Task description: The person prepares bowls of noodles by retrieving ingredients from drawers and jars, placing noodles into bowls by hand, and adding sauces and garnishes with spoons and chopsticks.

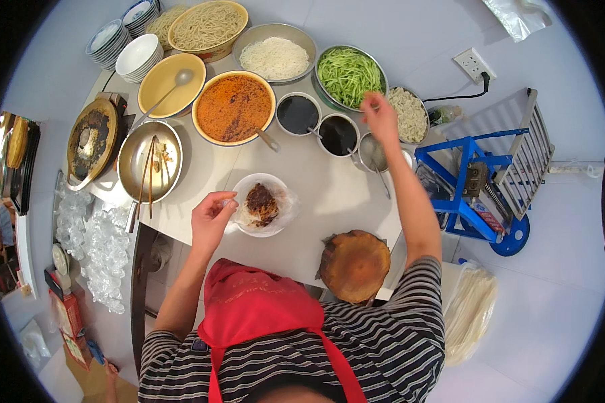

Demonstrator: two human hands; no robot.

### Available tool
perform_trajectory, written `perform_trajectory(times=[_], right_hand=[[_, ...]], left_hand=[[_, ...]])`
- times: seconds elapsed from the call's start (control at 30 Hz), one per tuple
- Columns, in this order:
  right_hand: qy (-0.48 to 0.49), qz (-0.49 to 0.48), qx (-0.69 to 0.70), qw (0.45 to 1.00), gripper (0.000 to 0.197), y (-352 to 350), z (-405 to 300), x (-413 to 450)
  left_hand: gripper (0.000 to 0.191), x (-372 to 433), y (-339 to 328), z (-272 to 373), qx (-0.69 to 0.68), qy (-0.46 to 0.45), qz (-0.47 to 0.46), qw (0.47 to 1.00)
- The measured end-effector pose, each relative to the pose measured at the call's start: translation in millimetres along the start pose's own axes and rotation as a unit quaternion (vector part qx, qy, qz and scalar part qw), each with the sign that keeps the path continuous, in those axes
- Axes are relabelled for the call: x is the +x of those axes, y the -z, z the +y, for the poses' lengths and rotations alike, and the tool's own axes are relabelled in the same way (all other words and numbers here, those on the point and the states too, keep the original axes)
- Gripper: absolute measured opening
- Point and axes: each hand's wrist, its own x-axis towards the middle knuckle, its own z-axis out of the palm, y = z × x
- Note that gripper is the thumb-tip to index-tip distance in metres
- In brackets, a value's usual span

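Before me stands a white bowl (248,229) lined with a clear plastic bag (288,205). Noodles topped with dark brown sauce (262,201) lie inside it. At the bowl's left rim, my left hand (209,219) pinches what looks like the bag's edge between thumb and fingers. My right hand (380,118) is stretched forward over the near right rim of a metal basin of shredded cucumber (349,75). Its fingers are curled and blurred, so whether they hold anything is unclear. Right of the basin sits a bowl of pale chopped food (408,113).
Two bowls of dark liquid (297,115) (338,135) and a small metal bowl (373,151) hold spoons. Further left are an orange-brown sauce basin (234,108), noodle basins (209,27) (275,58) and a pan with chopsticks (149,161). A round wooden block (355,266) and a blue-framed press (464,171) stand right.
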Motion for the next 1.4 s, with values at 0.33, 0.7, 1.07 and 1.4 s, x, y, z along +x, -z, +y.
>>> perform_trajectory(times=[0.33,0.7,1.07,1.4], right_hand=[[0.183,-0.044,-0.347,0.919,0.054,13.5,69.2,154.0],[0.068,-0.083,-0.26,0.96,0.039,22.3,62.3,167.9],[0.071,-0.097,-0.143,0.982,0.03,46.3,26.6,179.0],[0.047,-0.093,-0.095,0.99,0.025,48.4,23.4,186.1]], left_hand=[[0.019,-11.1,-1.7,16.5,-0.007,0.052,0.016,0.998],[0.019,-0.1,-0.6,17.7,-0.014,0.071,0.007,0.997],[0.018,-4.3,6.0,24.7,-0.019,0.091,-0.029,0.995],[0.019,-5.0,5.3,25.5,-0.024,0.089,-0.04,0.995]])
